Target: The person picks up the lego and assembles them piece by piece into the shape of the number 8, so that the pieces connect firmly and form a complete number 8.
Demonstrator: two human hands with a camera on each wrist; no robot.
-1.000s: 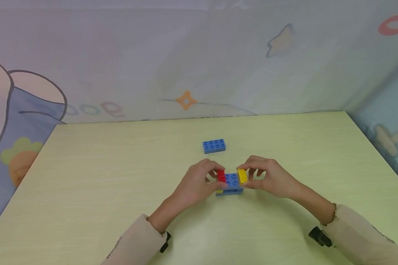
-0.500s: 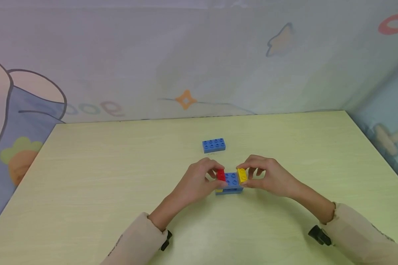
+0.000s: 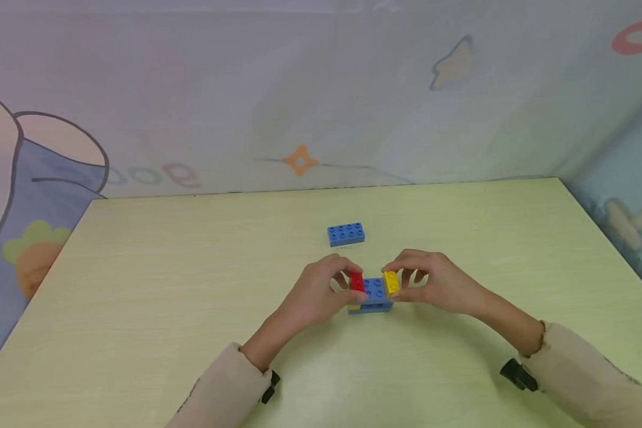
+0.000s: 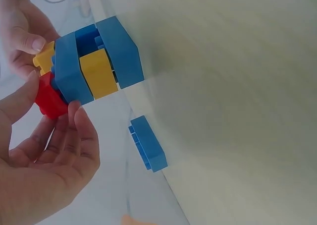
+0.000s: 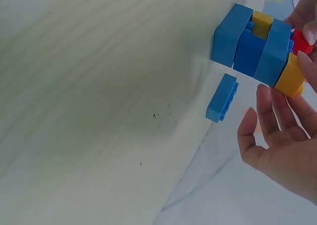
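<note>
— Two hands on one small stack: what is your left hand point(image 3: 321, 291) doing?

— Your left hand pinches the red brick point(image 3: 356, 282) between thumb and fingertips. That brick sits on the left end of the top blue brick point(image 3: 375, 289) of the brick stack point(image 3: 371, 295), which stands on the pale green table point(image 3: 139, 285) right in front of you.

— And your right hand point(image 3: 433, 284)?

— Your right hand pinches the yellow brick point(image 3: 390, 283) on the right end of the same top blue brick, thumb on the near side, fingers curled over the far side.

— What does the stack look like from the side?

— From your left wrist you see a lower blue brick point(image 4: 120, 53) touching the table, a second yellow brick point(image 4: 98, 73) sandwiched in the middle layer, then the top blue brick above it. Your right wrist shows a blue piece beside that yellow one in the middle layer.

— Anything else near you?

— One loose blue brick point(image 3: 345, 233) lies flat, studs up, just behind the stack, apart from both hands. Cartoon-printed fabric walls point(image 3: 299, 95) rise behind the table.
</note>
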